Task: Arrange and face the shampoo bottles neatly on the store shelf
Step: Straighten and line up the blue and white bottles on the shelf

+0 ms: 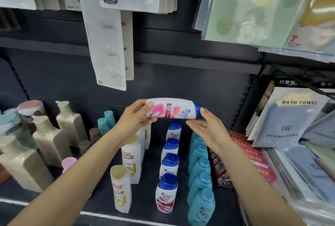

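Bottle in hand: I see a white shampoo bottle [173, 108] with a pink label and blue cap held sideways in the air above the shelf [101, 200], cap end pointing right, label facing me.
Left grip: my left hand [135, 117] grips the bottle's base end, thumb on the front face and fingers curled underneath.
Right grip: my right hand [206, 128] has its fingers nearly straight and relaxed, palm up, with a fingertip touching the blue cap; it is not wrapped round the bottle.
Row below: four matching blue-capped bottles [167, 192] stand upright in a single file running front to back, directly beneath the held bottle.
Left neighbour row: white Pantene bottles [120, 189] with pale gold caps stand just beside that file; the front one sits a little forward of the rest.
Right neighbour row: teal bottles [201, 205] stand in a close line, touching one another.
Far left: beige angular bottles [49, 138] stand grouped, well apart from the shampoo.
Far right: red boxes [244, 155] and bath towel packs [286, 117] lean on the next shelf section.
Overhead: hook packs [107, 50] hang above the shampoo rows.
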